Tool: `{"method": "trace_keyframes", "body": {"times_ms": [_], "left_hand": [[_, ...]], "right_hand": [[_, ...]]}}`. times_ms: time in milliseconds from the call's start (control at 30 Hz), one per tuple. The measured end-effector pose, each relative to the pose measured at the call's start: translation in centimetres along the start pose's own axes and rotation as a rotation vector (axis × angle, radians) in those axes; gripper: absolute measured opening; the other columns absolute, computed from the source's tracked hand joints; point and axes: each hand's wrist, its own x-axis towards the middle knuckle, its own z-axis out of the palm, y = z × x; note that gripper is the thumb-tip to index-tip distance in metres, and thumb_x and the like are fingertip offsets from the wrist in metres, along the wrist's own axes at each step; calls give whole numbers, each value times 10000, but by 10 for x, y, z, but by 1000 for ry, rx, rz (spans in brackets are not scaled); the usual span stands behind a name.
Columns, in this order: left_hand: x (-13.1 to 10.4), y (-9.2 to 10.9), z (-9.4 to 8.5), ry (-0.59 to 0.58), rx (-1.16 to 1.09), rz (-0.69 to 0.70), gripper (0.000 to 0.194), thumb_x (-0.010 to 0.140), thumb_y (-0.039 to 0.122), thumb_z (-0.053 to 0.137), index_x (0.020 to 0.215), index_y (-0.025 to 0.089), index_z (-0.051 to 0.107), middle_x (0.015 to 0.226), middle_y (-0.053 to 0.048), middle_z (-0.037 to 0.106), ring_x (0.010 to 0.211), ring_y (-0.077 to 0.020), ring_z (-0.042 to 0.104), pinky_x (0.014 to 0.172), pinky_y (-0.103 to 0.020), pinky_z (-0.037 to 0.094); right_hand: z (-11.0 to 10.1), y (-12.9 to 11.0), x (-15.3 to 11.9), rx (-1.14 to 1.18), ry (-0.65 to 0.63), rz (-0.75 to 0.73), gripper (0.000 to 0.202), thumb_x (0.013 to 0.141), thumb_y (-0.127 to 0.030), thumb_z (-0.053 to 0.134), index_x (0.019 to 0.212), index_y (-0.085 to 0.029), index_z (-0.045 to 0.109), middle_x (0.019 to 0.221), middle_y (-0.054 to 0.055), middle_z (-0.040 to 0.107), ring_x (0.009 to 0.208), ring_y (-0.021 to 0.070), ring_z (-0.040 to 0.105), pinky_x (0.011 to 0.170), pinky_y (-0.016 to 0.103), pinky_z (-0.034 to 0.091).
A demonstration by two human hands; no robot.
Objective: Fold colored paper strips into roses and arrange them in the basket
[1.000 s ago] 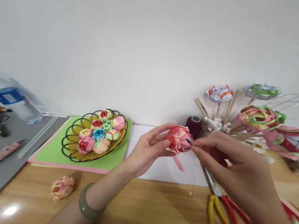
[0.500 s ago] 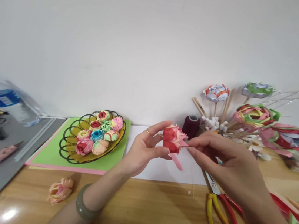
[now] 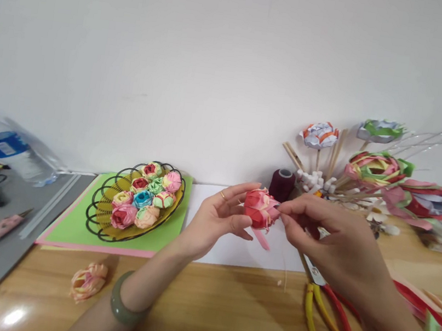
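Flower (image 3: 256, 209) looks mostly formed, held above white paper (image 3: 233, 253), right of the basket (image 3: 103, 217). Left fingers (image 3: 239, 223) clamped round it, right fingers (image 3: 294, 233) pinching its right end; petals there seem unfinished imo.

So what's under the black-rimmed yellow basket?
A green sheet, with a pink sheet showing beneath its edge. Whatever lies directly under the basket, and the rest of the pink sheet, is covered.

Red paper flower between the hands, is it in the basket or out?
Out: the left hand holds the red paper flower right of the basket, and the right hand pinches its right end.
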Motion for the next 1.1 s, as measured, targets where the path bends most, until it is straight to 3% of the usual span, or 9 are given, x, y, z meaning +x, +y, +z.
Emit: {"method": "trace_keyframes", "body": {"times_ms": [367,633,833,967,1100], "left_hand": [[-1,1,0,5,52,2,475,694,214,700,1147,292,579,1145,-55,608,882,-173,618,649,-234,533],[-2,0,7,66,49,69,442,669,150,720,1067,303,603,1107,-12,607,899,-140,585,691,-230,519],[-2,-4,11,141,131,148,440,634,159,744,1041,257,606,1106,-26,616,950,-180,582,725,-271,513],[-2,-2,12,172,159,173,416,646,174,737,1033,255,609,1105,-24,619,952,-180,584,753,-283,506],[-3,1,11,131,153,161,416,648,169,739,1031,266,610,1067,-12,630,942,-165,588,774,-277,494]], "right_hand": [[-2,-2,0,5,-38,23,148,792,-196,522,737,-214,658,627,-9,624,504,100,487,438,224,354],[13,-9,-7,-401,264,-111,162,796,-172,493,686,-194,610,587,14,582,476,100,476,443,241,350],[21,-8,-13,-525,311,-110,145,804,-187,516,737,-194,644,640,27,626,520,117,528,462,247,362],[16,-8,-9,-327,254,-13,159,803,-206,526,731,-195,667,618,25,612,511,117,511,465,251,358],[2,-1,-1,90,14,153,151,784,-299,589,700,-211,678,630,10,621,553,123,525,483,240,379]]}}
